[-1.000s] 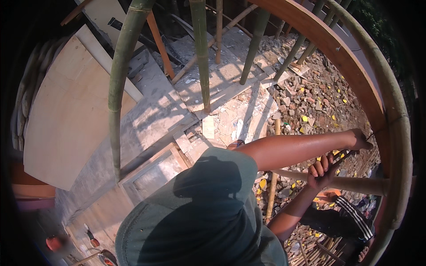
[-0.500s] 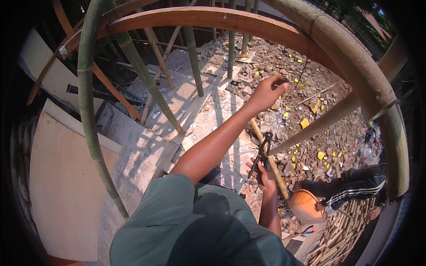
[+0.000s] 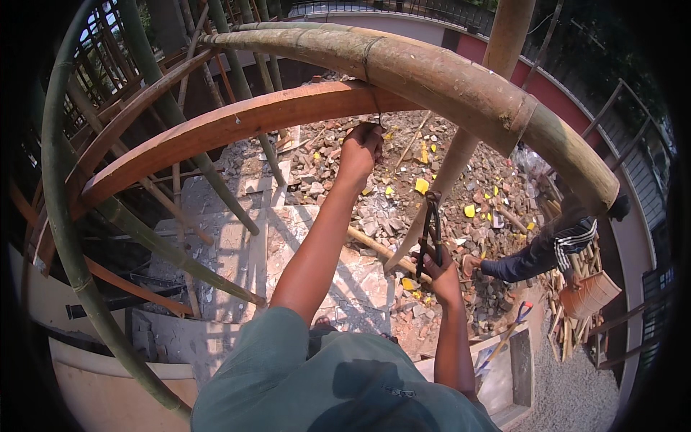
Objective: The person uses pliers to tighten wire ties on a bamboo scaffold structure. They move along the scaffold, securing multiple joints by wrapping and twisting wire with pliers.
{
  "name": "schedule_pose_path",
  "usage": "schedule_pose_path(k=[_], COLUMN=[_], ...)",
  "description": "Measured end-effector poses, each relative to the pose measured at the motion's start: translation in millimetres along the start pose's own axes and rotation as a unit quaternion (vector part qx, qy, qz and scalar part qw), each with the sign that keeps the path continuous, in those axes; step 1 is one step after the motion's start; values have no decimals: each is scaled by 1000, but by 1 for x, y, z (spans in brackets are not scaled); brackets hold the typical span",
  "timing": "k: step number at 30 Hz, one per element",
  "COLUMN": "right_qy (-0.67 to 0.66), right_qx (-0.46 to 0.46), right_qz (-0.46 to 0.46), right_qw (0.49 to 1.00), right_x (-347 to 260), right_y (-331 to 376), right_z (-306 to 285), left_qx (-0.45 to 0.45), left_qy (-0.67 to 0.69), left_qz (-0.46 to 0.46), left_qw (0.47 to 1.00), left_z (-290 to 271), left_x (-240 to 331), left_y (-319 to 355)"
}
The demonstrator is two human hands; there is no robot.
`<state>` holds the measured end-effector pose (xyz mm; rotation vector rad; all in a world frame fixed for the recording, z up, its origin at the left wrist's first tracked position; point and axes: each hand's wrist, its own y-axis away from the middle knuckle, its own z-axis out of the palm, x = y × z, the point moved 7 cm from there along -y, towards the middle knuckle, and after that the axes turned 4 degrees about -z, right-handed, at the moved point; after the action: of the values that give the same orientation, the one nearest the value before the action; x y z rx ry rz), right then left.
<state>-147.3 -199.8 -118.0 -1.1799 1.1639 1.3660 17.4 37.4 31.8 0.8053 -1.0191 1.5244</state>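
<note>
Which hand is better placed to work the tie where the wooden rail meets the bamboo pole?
Probably the left hand: it is already up at the tie under the wooden rail. The right hand is lower, away from it, gripping pincers.

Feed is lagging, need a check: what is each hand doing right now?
Left hand: closed, gripping at the wire tie under the bamboo pole; what it pinches cannot be told.
Right hand: closed on the pincers.
</note>
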Motion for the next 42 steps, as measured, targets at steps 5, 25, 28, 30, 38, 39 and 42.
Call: schedule_pose_path(k=[5,25,28,30,38,39,42], right_qy=[198,336,366,355,312,328,308], right_qx=[25,175,176,170,109,101,69], right_qz=[-57,-106,-128,-170,-170,-146,-199], right_qw=[978,920,905,904,928,928,928], right_x=[-89,-119,-124,-128,-127,-123,-121], right_y=[-66,-70,-69,-70,-78,-79,-78], right_z=[59,104,103,105,105,105,111], left_qx=[-58,-16,-21,-16,-13,-10,-9], left_qy=[-197,-256,-231,-172,-391,-398,-437], left_qz=[87,76,43,62,134,169,146], left_qw=[975,963,972,983,911,901,887], left_z=[-14,3,3,4,8,11,16], left_x=[11,9,3,4,25,32,29], left_y=[-17,-2,-5,-4,19,22,27])
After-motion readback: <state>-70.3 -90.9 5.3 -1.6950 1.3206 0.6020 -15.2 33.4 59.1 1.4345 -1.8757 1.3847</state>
